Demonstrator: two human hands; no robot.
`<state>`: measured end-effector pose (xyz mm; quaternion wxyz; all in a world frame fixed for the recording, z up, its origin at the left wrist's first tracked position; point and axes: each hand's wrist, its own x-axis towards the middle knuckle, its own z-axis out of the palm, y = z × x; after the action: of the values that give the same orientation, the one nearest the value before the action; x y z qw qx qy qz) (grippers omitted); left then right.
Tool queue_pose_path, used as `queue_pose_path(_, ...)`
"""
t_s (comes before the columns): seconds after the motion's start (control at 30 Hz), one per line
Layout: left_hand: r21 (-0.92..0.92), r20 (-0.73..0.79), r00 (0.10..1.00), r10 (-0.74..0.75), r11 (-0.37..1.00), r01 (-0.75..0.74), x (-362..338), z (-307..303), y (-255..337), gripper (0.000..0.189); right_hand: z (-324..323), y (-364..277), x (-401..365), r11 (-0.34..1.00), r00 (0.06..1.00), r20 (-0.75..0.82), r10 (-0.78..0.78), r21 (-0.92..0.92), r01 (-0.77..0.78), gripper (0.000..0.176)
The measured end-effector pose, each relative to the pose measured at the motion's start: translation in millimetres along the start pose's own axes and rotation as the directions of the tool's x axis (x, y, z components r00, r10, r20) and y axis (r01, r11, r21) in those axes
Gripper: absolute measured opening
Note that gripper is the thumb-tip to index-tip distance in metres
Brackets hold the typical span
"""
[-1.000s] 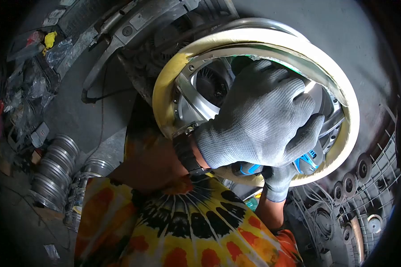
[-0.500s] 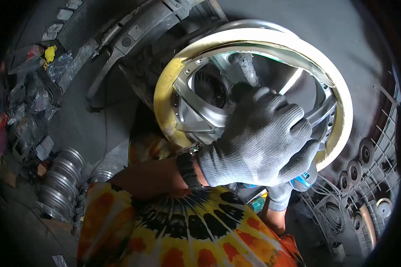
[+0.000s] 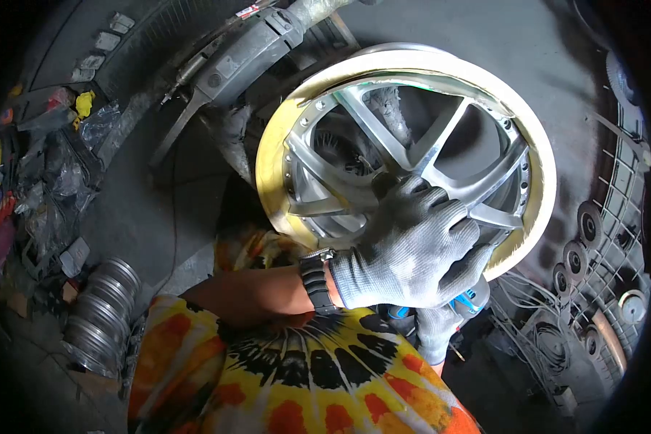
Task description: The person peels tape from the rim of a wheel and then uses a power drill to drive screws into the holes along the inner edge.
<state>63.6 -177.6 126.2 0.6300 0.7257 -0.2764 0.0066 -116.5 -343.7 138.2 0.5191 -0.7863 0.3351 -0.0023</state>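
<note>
A silver spoked wheel rim (image 3: 390,141) stands tilted before me, with yellowish masking tape (image 3: 273,170) around its outer edge. My left hand (image 3: 416,246), in a grey knit glove with dark fingertips, is closed over the lower middle of the wheel by the hub. Its curled fingers lie over a blue-and-black power tool (image 3: 471,298), most of which it hides. Below it, my right hand (image 3: 435,333), also gloved, is wrapped around the tool's body; its fingers are partly hidden. The tool's working end cannot be seen.
Behind the wheel stands a grey metal machine arm (image 3: 242,69). Stacked metal rims (image 3: 103,315) sit at lower left, below plastic-wrapped clutter (image 3: 58,166). On the right, a wire rack (image 3: 618,246) holds round discs (image 3: 589,224), with coiled cables (image 3: 546,347) beneath.
My left hand has moved down across the wheel, so more of the spokes and hub shows. My right hand and the tool have shifted slightly left. The view has also moved a little.
</note>
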Motion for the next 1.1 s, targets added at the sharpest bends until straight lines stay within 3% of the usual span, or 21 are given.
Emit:
queue_pose_path(0.13, -0.108, -0.125, 0.991, 0.052, 0.992, -0.065, 0, 2, 8, 0.026, 2, -9, -3, 0.999, 0.997, 0.068, 0.028, -0.017, -0.027, 0.079)
queue_pose_path(0.27, -0.055, -0.205, 0.973, 0.111, 0.991, -0.125, 15, -9, 6, 0.020, 5, -21, -5, 0.996, 0.981, 0.175, 0.080, -0.059, -0.071, 0.079)
queue_pose_path(0.3, -0.033, -0.138, 0.987, 0.084, 0.995, -0.089, 18, -11, 3, 0.021, 4, -22, -4, 0.994, 0.975, 0.196, 0.103, -0.059, -0.093, 0.079)
queue_pose_path(0.4, -0.008, -0.154, 0.983, 0.100, 0.995, -0.103, 26, -14, -4, 0.022, 16, -42, 3, 0.980, 0.945, 0.264, 0.192, -0.005, -0.198, 0.079)
queue_pose_path(0.43, 0.013, -0.181, 0.971, 0.156, 0.988, -0.156, 29, -13, -10, 0.023, -59, 56, 13, 0.952, 0.960, 0.174, 0.217, -0.256, -0.169, 0.078)
queue_pose_path(0.47, 0.013, -0.184, 0.972, 0.149, 0.989, -0.150, 33, -14, -15, 0.023, -74, 79, 24, 0.950, 0.959, 0.178, 0.221, -0.261, -0.171, 0.078)
queue_pose_path(0.5, 0.038, -0.181, 0.973, 0.143, 0.990, -0.138, 37, -15, -19, 0.024, -84, 92, 31, 0.803, 0.943, 0.319, -0.092, -0.536, 0.259, 0.073)
queue_pose_path(0.53, 0.061, -0.179, 0.975, 0.133, 0.990, -0.124, 41, -15, -24, 0.025, -88, 95, 34, 0.431, 0.786, 0.534, -0.311, -0.658, 0.617, 0.068)
queue_pose_path(0.57, 0.065, -0.186, 0.971, 0.152, 0.988, -0.142, 46, -16, -30, 0.028, -37, 36, 48, 0.638, 0.872, 0.456, -0.176, -0.622, 0.454, 0.050)
queue_pose_path(0.6, 0.133, -0.098, 0.990, 0.097, 0.988, -0.084, 49, -22, -31, 0.035, 20, -4, 49, 0.942, 0.926, 0.373, -0.048, -0.291, 0.166, 0.037)
queue_pose_path(0.67, 0.123, -0.150, 0.974, 0.167, 0.981, -0.150, 51, -19, -47, 0.036, 33, -20, 62, 0.987, 0.911, 0.385, -0.145, -0.001, 0.158, 0.039)
queue_pose_path(0.7, 0.122, -0.153, 0.976, 0.158, 0.983, -0.140, 50, -18, -51, 0.036, 25, 26, 73, 0.917, 0.931, 0.351, -0.103, -0.329, 0.226, 0.048)
queue_pose_path(0.73, 0.054, -0.223, 0.963, 0.154, 0.988, -0.145, 50, -18, -56, 0.028, 39, -7, 78, 0.842, 0.849, 0.422, -0.319, -0.285, 0.458, 0.045)
queue_pose_path(0.8, -0.017, -0.294, 0.946, 0.136, 0.989, -0.147, 46, -17, -63, 0.024, 54, -27, 83, 1.000, 0.962, 0.274, 0.007, 0.002, -0.008, 0.046)
queue_pose_path(0.87, -0.107, -0.239, 0.970, 0.052, 0.991, -0.080, 40, -16, -69, 0.021, 56, -18, 84, 0.999, 0.963, 0.265, 0.038, 0.003, -0.040, 0.046)
queue_pose_path(1.1, 0.015, -0.305, 0.950, 0.063, 0.998, -0.061, 46, -3, -75, 0.016, 68, -48, 89, 0.996, 0.962, 0.267, 0.062, 0.041, -0.075, 0.046)
